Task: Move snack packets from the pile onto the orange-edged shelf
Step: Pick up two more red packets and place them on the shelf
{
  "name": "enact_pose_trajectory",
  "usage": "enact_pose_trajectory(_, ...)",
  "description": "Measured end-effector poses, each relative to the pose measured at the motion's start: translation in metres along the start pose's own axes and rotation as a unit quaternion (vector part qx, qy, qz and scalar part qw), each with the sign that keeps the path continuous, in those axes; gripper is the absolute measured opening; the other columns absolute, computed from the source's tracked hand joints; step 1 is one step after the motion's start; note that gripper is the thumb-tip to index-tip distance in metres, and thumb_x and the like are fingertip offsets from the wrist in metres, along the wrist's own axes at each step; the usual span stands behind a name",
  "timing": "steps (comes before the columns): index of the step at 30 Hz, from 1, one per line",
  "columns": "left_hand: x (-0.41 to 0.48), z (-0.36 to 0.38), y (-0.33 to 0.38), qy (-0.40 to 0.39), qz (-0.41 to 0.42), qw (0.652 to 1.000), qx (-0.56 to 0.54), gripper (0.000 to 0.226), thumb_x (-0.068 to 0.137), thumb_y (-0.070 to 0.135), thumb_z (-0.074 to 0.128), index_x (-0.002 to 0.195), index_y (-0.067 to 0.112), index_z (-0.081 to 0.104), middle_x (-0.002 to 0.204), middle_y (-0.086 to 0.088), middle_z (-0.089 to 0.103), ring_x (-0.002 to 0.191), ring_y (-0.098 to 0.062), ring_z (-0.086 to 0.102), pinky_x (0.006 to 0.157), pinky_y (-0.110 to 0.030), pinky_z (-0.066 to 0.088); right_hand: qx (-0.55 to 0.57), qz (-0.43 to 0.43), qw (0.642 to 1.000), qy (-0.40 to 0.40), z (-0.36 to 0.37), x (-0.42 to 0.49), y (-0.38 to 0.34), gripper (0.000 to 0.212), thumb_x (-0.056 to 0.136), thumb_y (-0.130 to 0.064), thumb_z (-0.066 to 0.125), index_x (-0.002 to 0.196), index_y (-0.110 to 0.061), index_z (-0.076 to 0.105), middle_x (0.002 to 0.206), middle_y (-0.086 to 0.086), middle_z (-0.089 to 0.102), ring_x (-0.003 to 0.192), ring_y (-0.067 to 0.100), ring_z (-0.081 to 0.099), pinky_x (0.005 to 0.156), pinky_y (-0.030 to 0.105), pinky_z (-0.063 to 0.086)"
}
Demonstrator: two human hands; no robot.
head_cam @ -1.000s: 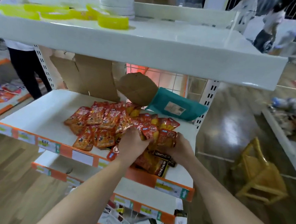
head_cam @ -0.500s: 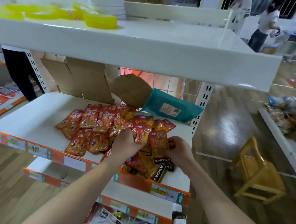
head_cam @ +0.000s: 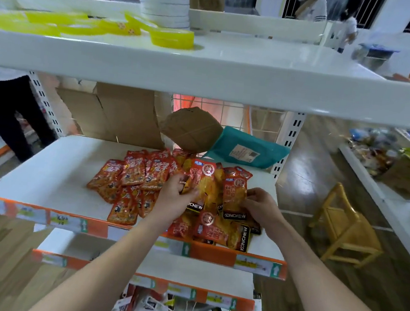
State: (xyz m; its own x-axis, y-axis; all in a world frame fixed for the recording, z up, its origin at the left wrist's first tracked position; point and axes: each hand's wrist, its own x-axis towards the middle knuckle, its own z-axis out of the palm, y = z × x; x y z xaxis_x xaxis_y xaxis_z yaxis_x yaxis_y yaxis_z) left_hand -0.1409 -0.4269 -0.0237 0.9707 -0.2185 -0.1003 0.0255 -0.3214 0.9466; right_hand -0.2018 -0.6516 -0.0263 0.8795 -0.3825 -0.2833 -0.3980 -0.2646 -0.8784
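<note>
A pile of red and orange snack packets (head_cam: 130, 180) lies on the white shelf with the orange front edge (head_cam: 41, 214). My left hand (head_cam: 173, 197) grips a raised red packet (head_cam: 200, 177) by its lower left side. My right hand (head_cam: 260, 206) pinches a second red packet (head_cam: 235, 189) at its lower right corner. Both packets stand tilted up above the pile's right part. Several more packets marked KONCHEW (head_cam: 221, 233) lie flat under my hands near the shelf's front edge.
A brown paper parcel (head_cam: 191, 128) and a teal mailer bag (head_cam: 247, 148) lean at the back of the shelf. A white upper shelf (head_cam: 207, 74) carries yellow trays (head_cam: 172, 36). A small wooden chair (head_cam: 343, 223) stands on the floor at right. A person's legs (head_cam: 8, 112) are at left.
Both hands have lifted packets up out of the pile's right side and now hold them tilted upright. The view has dropped a little.
</note>
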Motion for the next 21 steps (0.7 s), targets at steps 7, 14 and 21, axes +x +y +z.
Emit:
enact_pose_trajectory(7,0.010,-0.019,-0.005,-0.014,-0.005,0.994,-0.105,0.061,0.091,0.038,0.071,0.146,0.026,0.046,0.144,0.003,0.051,0.132,-0.019,0.048,0.108,-0.039,0.042,-0.017,-0.051,0.998,0.025,0.012,-0.018,-0.006,0.026,0.086,-0.015,0.074,0.110,-0.022,0.066,0.102,-0.002,0.070,0.093,0.015,0.067,0.075,0.030,0.055)
enact_pose_trajectory(14,0.013,-0.018,-0.002,-0.081,0.023,0.993,-0.078,0.033,0.094,0.027,0.068,0.125,0.021,0.060,0.116,0.007,0.065,0.104,-0.005,0.060,0.080,-0.017,0.046,0.032,-0.096,0.989,0.105,0.017,-0.032,-0.018,0.016,0.085,-0.006,0.073,0.097,-0.017,0.069,0.092,0.002,0.075,0.086,0.019,0.071,0.072,0.030,0.055)
enact_pose_trajectory(21,0.001,0.014,0.004,-0.147,0.028,0.987,-0.057,0.053,0.087,0.030,0.076,0.136,0.023,0.057,0.131,0.007,0.062,0.118,-0.013,0.058,0.103,-0.034,0.046,0.070,-0.106,0.982,0.143,-0.009,-0.073,-0.005,0.020,0.085,-0.001,0.074,0.104,-0.008,0.071,0.091,0.006,0.077,0.081,0.019,0.072,0.067,0.032,0.058)
